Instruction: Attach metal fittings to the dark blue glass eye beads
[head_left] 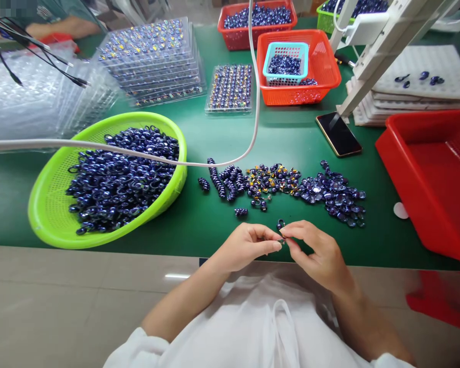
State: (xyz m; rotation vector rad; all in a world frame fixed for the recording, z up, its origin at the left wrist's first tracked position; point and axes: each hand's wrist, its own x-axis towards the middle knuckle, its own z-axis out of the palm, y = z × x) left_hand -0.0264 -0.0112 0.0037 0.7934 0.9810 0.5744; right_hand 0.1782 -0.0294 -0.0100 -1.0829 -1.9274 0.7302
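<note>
Close to the table's front edge, my left hand (249, 245) and my right hand (317, 250) meet fingertip to fingertip. Both pinch a small dark shiny part (281, 240), mostly hidden by the fingers. A dark ring-shaped piece (280, 224) shows just beyond the fingertips; whether it is held or lies on the table I cannot tell. Past my hands lie stacked dark rings (216, 180), a heap of small pieces with yellow bits (272, 179) and a heap of dark flat glossy pieces (331, 191). A short stack of rings (241, 212) lies nearer.
At left a green basket (42, 214) holds many dark hooked pieces. A white cable (199, 164) loops over the table. Behind stand filled clear trays (157, 71), red baskets (322, 92) and a phone (339, 134). A red bin (417, 204) is at right. Another person's arm (67, 26) shows far left.
</note>
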